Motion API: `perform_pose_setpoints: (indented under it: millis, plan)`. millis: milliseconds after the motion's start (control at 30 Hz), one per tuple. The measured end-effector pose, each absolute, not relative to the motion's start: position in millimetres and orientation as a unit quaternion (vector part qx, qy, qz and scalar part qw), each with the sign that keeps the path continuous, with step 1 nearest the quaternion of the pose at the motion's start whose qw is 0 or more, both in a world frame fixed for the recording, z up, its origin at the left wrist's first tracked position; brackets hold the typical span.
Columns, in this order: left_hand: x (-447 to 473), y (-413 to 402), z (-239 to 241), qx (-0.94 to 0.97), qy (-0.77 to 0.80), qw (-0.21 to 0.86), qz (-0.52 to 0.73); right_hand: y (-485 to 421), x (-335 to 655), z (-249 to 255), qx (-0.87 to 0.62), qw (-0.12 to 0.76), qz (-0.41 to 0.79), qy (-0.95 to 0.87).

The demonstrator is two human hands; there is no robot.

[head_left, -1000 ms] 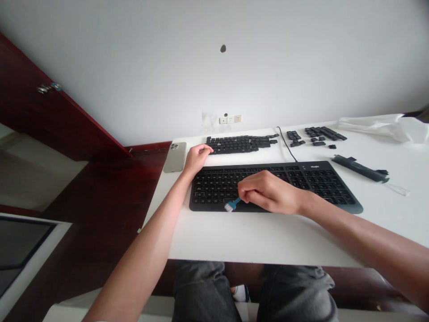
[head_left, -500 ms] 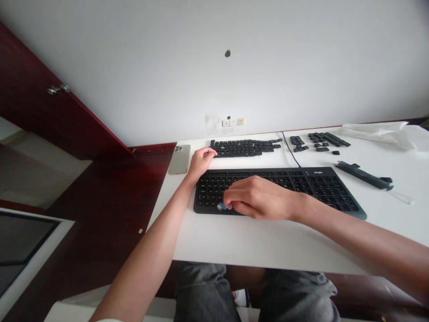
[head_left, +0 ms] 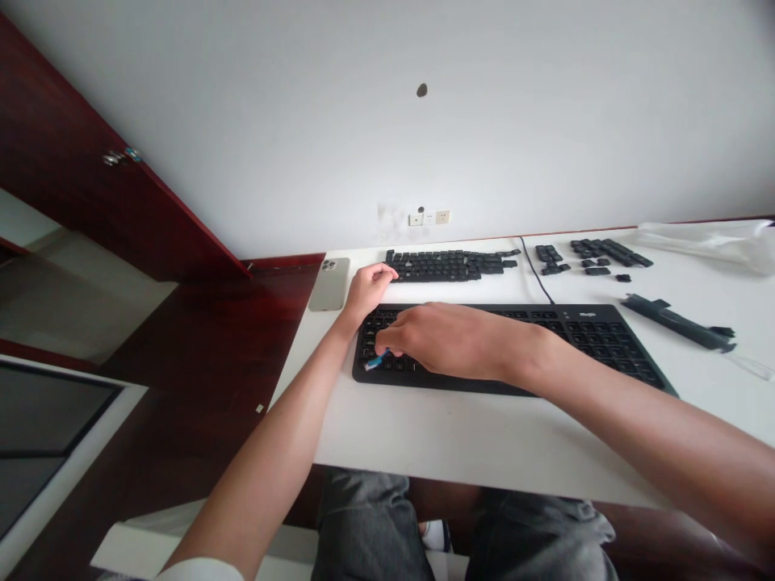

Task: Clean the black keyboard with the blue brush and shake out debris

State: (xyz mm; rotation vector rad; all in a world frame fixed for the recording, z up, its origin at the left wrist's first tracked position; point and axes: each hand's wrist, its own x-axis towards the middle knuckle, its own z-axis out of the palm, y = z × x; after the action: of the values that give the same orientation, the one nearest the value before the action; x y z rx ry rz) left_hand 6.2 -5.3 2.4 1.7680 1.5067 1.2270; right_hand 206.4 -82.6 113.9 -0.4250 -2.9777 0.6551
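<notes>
A black keyboard [head_left: 448, 387] lies on the white table, its keycaps removed and square key sockets showing. Over its left part, my right hand [head_left: 424, 335] is closed on a small blue brush [head_left: 376, 361], whose pale tip points down-left at the lower-left keys. My left hand [head_left: 368, 290] rests by the keyboard's upper-left corner with its fingers curled in; whether anything is inside them is hidden. Just past its fingertips lies a block of loose black keycaps [head_left: 441, 266], set out in rows.
A phone [head_left: 330, 284] lies left of my left hand. Further keycaps [head_left: 611, 252] sit at the back right. A cable [head_left: 536, 270] runs from the keyboard to the wall. At right are a dark elongated piece [head_left: 675, 321] and clear plastic wrapping [head_left: 705, 242].
My right hand has moved left over the keyboard with the brush, toward the lower-left corner. My left hand stays by the upper-left corner. The whole view has shifted slightly.
</notes>
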Motion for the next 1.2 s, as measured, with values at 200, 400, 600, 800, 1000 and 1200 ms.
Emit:
perform_pose_setpoints:
  millis: [200, 400, 600, 800, 1000, 1200]
  plan:
    - [7, -7, 4, 0.643, 0.555, 0.262, 0.458, -87, 202, 115, -0.063, 0.023, 0.212, -0.975]
    - [8, -8, 8, 0.643, 0.559, 0.262, 0.452, -87, 207, 122, -0.107, 0.030, 0.204, -0.973]
    - [8, -6, 7, 0.641, 0.562, 0.266, 0.450, -83, 214, 134, -0.176, 0.008, 0.203, -0.963]
    - [7, -10, 7, 0.640, 0.555, 0.275, 0.454, -80, 221, 140, -0.171, -0.075, 0.242, -0.952]
    - [7, -9, 7, 0.648, 0.555, 0.264, 0.450, -82, 224, 139, -0.203, -0.042, 0.176, -0.962]
    - [6, -8, 6, 0.651, 0.546, 0.263, 0.456, -83, 233, 143, -0.212, -0.055, 0.181, -0.959]
